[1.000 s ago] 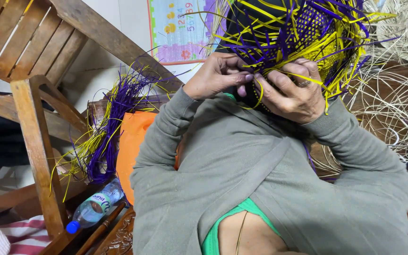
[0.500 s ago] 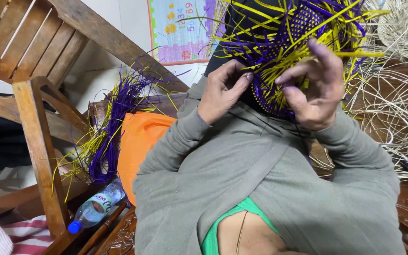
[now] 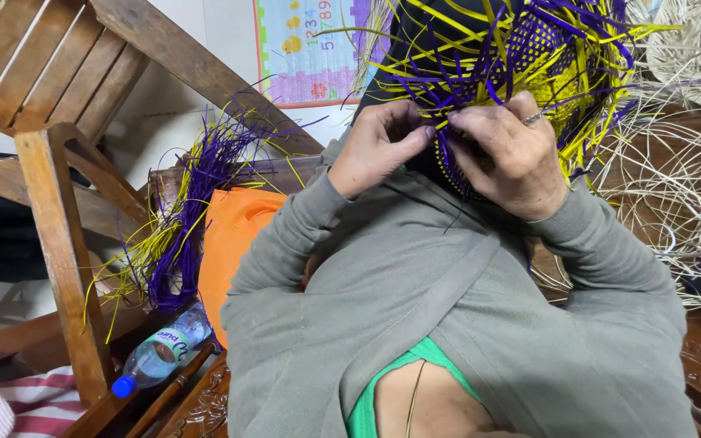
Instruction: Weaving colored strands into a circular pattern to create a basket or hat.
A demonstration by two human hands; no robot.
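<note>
— Two hands are working at the far middle of the scene, both up against a half-woven basket (image 3: 529,57) of purple and yellow strips. What is the left hand (image 3: 379,146) doing?

— It is curling its fingers and pinching a strip at the basket's near edge, thumb pressing toward fingertips. The right hand (image 3: 509,154) is meeting it just beside, fingers bending over the woven purple part and pinching strips too; a ring is showing on one finger.

— Where is the basket sitting?

— It is being held up in front of the person, above the grey sleeves, with loose yellow and purple ends sticking out all around.

— What is lying around?

— Off to the left, a bundle of purple and yellow strips (image 3: 184,219) is leaning beside an orange bag (image 3: 233,235). Nearer, at the lower left, a plastic water bottle (image 3: 160,350) with a blue cap is lying on its side. A wooden chair (image 3: 50,138) is standing at the far left, and pale natural strips (image 3: 683,195) are piling up on the right. A colourful chart (image 3: 306,49) is hanging on the far wall.
</note>
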